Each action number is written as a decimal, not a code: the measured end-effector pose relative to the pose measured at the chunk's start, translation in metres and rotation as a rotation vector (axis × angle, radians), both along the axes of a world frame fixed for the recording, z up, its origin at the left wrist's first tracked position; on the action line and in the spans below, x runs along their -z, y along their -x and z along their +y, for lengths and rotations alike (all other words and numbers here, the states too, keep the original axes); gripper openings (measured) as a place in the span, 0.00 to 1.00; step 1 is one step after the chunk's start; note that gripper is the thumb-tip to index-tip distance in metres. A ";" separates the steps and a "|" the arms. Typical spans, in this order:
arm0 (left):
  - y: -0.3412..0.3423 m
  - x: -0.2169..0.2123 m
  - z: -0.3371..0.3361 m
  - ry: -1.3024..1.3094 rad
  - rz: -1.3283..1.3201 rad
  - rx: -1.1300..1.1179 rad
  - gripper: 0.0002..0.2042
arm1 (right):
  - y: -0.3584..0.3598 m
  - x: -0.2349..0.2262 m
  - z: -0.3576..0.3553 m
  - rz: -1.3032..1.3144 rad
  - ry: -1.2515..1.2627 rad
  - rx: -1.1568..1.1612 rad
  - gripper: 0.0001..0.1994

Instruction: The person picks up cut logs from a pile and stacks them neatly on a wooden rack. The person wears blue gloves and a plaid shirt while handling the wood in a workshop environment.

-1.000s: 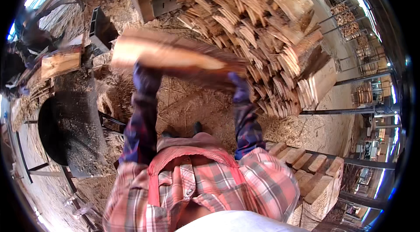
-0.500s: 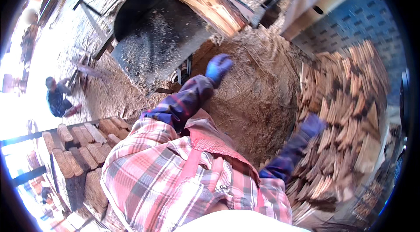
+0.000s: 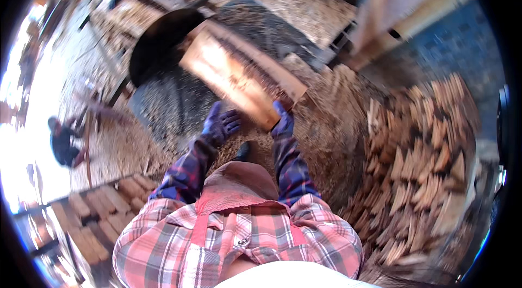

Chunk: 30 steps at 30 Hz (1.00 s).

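A thick split wood block (image 3: 234, 73) lies slantwise over the dark metal table (image 3: 163, 100), its pale cut face blurred by motion. At its near right end my right hand (image 3: 283, 120), in a blue-purple glove, grips the corner; some of its fingers are hidden by the wood. My left hand (image 3: 220, 125), gloved alike, is just left of the block's near end with fingers spread and nothing in it. Behind the block's far left end stands a large dark disc-shaped part (image 3: 155, 43), at the edge of the sawdust-strewn table.
Stacked split wood pieces (image 3: 418, 174) fill the right side, below a blue slotted panel (image 3: 446, 43). Cut timbers (image 3: 103, 201) are piled at the lower left. Another person (image 3: 64, 144) sits at the far left. Sawdust (image 3: 326, 141) covers the ground, and my shoe (image 3: 243, 151) shows below the block.
Both hands have come together in front of me, the right one from beside the wood stack to the block. The block now lies farther left and nearer. My view has shifted.
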<state>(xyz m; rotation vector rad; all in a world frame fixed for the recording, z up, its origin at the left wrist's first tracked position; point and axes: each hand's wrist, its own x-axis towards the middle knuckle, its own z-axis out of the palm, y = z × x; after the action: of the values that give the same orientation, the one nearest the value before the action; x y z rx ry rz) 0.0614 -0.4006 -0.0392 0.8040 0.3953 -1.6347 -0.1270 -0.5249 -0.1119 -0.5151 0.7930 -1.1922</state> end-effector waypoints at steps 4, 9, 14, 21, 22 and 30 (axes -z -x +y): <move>0.067 -0.028 -0.002 0.154 -0.024 -0.010 0.30 | 0.144 -0.083 0.080 0.219 0.048 0.071 0.15; 0.223 -0.027 -0.053 0.492 -0.097 0.394 0.20 | 0.330 -0.164 0.215 0.391 0.093 0.452 0.17; 0.509 -0.119 -0.078 1.610 -1.567 0.235 0.11 | 0.470 -0.158 0.363 0.030 0.434 1.111 0.15; 0.695 -0.244 -0.076 1.283 0.306 1.013 0.22 | 0.615 -0.290 0.351 0.454 0.131 1.729 0.23; 0.690 -0.204 -0.075 1.213 0.607 1.023 0.22 | 0.647 -0.283 0.351 0.429 0.142 1.735 0.24; 0.281 -0.020 -0.027 0.242 -0.551 0.729 0.14 | 0.318 -0.127 0.112 0.421 0.117 0.112 0.13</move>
<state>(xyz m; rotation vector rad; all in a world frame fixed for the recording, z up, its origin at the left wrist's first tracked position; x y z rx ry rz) -0.2195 -0.4274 -0.0195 1.2453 -0.5399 -1.9613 -0.4447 -0.4134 0.0151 -0.8439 1.1253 -1.2563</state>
